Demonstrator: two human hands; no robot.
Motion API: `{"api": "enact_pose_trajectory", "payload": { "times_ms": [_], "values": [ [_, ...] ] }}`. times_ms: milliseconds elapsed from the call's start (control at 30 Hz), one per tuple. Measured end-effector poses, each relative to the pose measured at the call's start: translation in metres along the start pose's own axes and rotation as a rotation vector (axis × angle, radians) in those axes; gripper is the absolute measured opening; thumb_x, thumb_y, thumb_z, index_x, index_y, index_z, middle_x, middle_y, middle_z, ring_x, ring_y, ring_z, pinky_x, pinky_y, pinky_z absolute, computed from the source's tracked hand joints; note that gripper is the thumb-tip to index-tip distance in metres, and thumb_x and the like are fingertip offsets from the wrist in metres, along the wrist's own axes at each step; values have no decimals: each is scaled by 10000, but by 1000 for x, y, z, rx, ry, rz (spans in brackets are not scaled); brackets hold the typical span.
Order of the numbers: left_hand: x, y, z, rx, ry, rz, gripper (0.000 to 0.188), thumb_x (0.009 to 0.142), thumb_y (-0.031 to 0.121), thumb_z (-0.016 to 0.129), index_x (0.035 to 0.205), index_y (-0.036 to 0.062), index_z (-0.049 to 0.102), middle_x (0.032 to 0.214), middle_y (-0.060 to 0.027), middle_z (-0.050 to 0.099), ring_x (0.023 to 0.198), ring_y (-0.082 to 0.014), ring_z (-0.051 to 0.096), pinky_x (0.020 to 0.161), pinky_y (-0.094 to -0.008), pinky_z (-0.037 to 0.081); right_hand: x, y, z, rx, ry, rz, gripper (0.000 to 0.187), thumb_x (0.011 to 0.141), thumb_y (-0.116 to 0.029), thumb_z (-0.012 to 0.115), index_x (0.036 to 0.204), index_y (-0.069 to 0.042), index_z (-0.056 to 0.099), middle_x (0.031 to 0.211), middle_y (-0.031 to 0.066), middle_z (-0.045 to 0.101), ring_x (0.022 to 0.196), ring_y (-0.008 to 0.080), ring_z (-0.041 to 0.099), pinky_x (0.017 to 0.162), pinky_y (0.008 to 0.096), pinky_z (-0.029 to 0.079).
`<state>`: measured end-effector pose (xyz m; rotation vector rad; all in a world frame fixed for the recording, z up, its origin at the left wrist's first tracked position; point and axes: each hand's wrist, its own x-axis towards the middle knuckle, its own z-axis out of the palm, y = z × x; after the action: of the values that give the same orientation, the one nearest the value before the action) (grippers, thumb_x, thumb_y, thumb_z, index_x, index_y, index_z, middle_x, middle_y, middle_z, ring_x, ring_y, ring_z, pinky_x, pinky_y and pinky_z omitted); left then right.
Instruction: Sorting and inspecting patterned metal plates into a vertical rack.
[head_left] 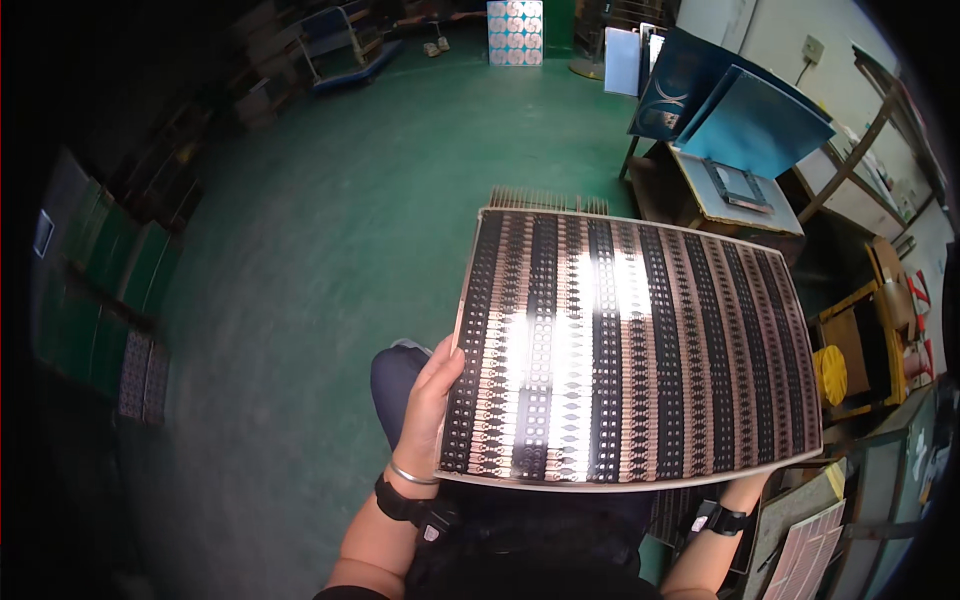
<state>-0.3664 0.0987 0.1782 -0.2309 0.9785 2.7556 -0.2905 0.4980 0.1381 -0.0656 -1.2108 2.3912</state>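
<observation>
A large rectangular circuit board panel, striped with rows of copper and black shapes, is held tilted in front of me, and bright glare covers its left-middle part. My left hand is closed on its left edge, with fingers showing at the rim. Beneath the near right corner, my right hand bears the panel's lower edge; its fingers are hidden underneath. Past the panel's far left edge stands a row of thin upright prongs; what carries them is hidden.
On the right, a table bears leaning blue boards and a small dark frame. A yellow-framed stand is nearer. Boards lean at lower right. Green floor stretches left; a blue cart stands far off.
</observation>
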Motion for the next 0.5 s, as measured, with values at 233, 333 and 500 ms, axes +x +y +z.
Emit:
{"api": "enact_pose_trajectory", "payload": {
  "times_ms": [233,333,500],
  "values": [
    [2,2,-4,-34,-70,153,399,934,66,453,1319,29,355,1213,-108,527,1058,-180,564,909,-305,485,23,-3,-46,427,-64,23,470,967,-321,413,1329,-21,403,1373,135,421,1259,270,391,1090,445,253],
    [-3,7,-23,-40,-156,150,416,905,27,500,1303,64,384,1242,-108,513,1098,-211,545,939,-339,470,23,10,-67,398,6,87,391,971,-211,411,1313,-22,424,1346,138,450,1220,269,440,1063,440,316],
    [-2,17,-49,41,-117,195,398,873,20,562,1244,93,439,1236,-94,523,1112,-225,528,961,-364,440,12,7,-52,325,105,22,406,932,-80,461,1329,-24,399,1329,129,462,1212,268,448,1065,442,321]
  ]
}}
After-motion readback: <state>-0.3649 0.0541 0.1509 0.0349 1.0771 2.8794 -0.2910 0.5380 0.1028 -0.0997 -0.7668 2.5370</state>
